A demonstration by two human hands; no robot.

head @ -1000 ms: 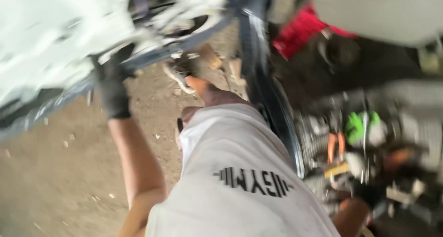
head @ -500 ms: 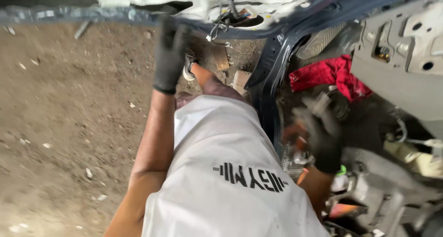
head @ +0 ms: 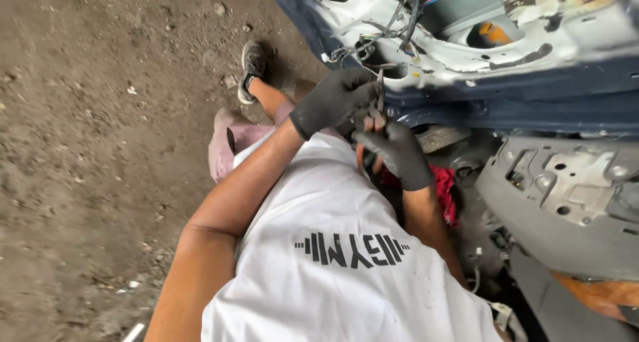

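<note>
Both gloved hands now meet at centre frame, just under the stripped door frame (head: 466, 55) that fills the upper right. Half a second ago they were apart: the left reached up to the frame edge and the right hung low at the right, by the red cloth (head: 444, 185).

The left hand (head: 331, 100) is curled narrow over the top of a small pair of pliers (head: 378, 105), fingers bent around it. The right hand (head: 394, 157) closes from below on the handles, whose orange grips show between its fingers. The pliers' tip points up toward the loose wires (head: 373, 42) hanging from the frame opening, near them; whether it touches them I cannot tell.

So the two hands have gone from bracing and fetching to gripping one tool together at the wiring. A shoe (head: 253, 65) rests on the dirt ground (head: 100, 149) at upper left.
</note>
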